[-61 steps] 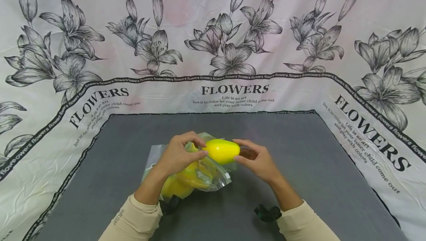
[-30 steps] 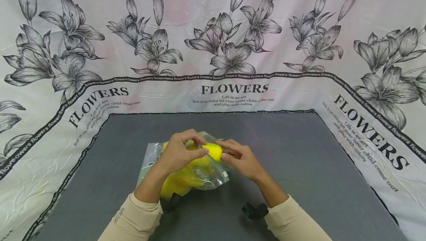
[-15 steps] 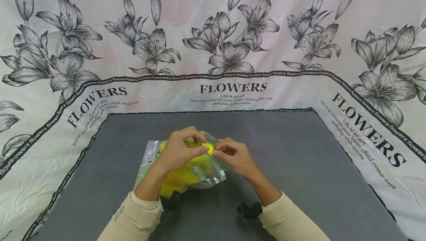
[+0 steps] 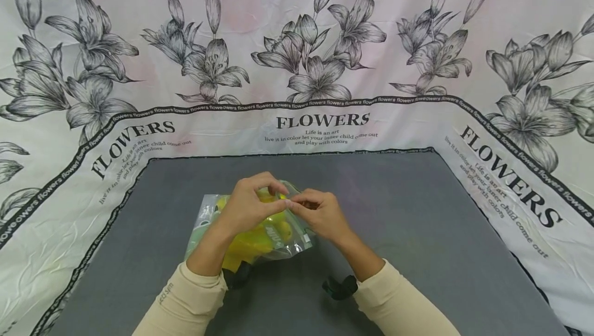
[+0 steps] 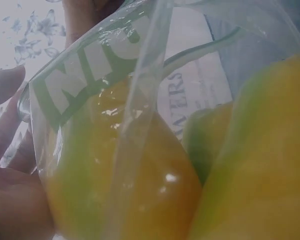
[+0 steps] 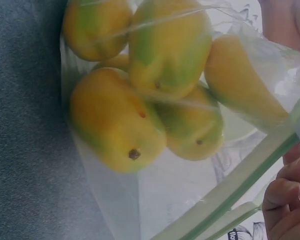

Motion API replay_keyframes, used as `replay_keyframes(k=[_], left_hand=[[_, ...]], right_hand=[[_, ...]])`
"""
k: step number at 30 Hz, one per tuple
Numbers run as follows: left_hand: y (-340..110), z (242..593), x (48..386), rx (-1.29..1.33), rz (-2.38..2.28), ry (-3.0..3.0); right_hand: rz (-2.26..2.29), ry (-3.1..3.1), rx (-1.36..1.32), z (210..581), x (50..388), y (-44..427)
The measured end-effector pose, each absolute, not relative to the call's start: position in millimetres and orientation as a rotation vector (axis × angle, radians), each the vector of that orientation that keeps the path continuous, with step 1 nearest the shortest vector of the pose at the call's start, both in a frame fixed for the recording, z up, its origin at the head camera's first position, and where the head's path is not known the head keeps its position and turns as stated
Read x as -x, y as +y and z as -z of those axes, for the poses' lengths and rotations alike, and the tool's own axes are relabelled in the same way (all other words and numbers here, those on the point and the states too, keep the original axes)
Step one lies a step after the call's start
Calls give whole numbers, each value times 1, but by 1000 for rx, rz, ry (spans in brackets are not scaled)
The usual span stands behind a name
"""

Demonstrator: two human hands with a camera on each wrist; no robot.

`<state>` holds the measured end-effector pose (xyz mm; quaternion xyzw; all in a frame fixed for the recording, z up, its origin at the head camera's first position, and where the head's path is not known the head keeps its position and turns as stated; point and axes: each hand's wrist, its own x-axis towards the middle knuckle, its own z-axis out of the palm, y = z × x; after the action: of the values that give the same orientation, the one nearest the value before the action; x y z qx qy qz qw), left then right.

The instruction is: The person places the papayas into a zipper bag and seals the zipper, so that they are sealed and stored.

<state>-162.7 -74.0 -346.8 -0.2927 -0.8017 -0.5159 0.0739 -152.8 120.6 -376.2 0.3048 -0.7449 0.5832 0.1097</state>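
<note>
A clear zip bag (image 4: 297, 251) with green print holds several yellow-green mangoes (image 6: 115, 120). Near the table's middle, my left hand (image 4: 246, 210) grips the bag's rim between thumb and fingers. My right hand (image 4: 322, 215) is at the opening, its thumb and fingertips pinching the bag's edge against or close to my left fingertips. A white slider (image 4: 306, 239) sits at the near end of the green zip strip (image 6: 225, 200). The left wrist view shows mangoes close behind the plastic, beside my left fingers. The exact contact of the right fingertips is partly hidden.
A dark grey cloth (image 4: 394, 212) covers the table. Behind and at the sides hangs a white curtain (image 4: 325, 83) printed with flowers and lettering. Black wrist devices (image 4: 340, 288) sit under both forearms.
My right hand has moved left, pushing a yellow mango through the opening into the bag. That mango is now inside, and the right fingertips have come to the rim. My left hand keeps its grip.
</note>
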Motion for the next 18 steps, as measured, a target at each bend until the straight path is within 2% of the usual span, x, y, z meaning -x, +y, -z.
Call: replay_keyframes(k=[8, 18], left_hand=[[-73, 346, 163, 891, 1587, -2386], [-72, 354, 162, 936, 1600, -2379]], right_hand=[[-1751, -2263, -918, 379, 149, 125], [-1860, -2255, -785, 389, 150, 143]])
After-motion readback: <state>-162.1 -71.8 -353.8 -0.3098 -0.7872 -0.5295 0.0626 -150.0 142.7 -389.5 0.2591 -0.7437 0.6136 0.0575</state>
